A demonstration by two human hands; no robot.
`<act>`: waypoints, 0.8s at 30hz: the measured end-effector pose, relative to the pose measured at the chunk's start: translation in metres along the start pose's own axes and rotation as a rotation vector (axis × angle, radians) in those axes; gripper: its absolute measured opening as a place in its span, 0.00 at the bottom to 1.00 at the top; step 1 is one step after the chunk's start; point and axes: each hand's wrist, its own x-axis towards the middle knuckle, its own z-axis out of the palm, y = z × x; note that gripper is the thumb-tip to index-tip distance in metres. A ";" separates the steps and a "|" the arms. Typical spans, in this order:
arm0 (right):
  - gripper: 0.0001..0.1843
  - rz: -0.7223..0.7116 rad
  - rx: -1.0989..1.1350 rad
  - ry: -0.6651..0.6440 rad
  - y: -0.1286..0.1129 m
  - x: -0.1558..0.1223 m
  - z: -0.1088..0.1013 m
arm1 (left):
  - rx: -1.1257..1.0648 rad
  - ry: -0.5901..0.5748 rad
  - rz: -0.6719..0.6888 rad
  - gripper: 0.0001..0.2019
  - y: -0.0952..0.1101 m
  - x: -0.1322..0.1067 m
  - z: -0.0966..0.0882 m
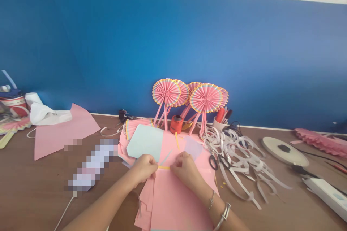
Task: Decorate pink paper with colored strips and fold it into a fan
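My left hand (144, 168) and my right hand (185, 168) both pinch a thin yellow paper strip (164, 167) stretched between them. The strip lies along the top edge of a stack of pink paper sheets (176, 202) on the brown table (32, 187). The fingers of both hands are curled closed on the strip's ends. My right wrist wears bracelets. A pale blue sheet (145, 141) and a lilac piece (193, 147) lie just beyond my hands.
Several pink pleated paper fans (166, 92) on sticks lean against the blue backboard (189, 43). An orange tape dispenser (176, 124), black scissors (217, 160), a heap of white paper strips (238, 158), a white disc (283, 149) and a pink sheet (62, 130) surround the work.
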 end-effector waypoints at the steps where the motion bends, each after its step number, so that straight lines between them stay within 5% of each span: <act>1: 0.13 -0.002 0.003 0.000 0.000 0.000 0.000 | -0.001 0.001 0.000 0.05 0.000 0.000 0.000; 24: 0.13 -0.038 0.028 0.052 0.003 0.001 0.003 | 0.028 0.005 0.017 0.05 -0.003 0.002 0.001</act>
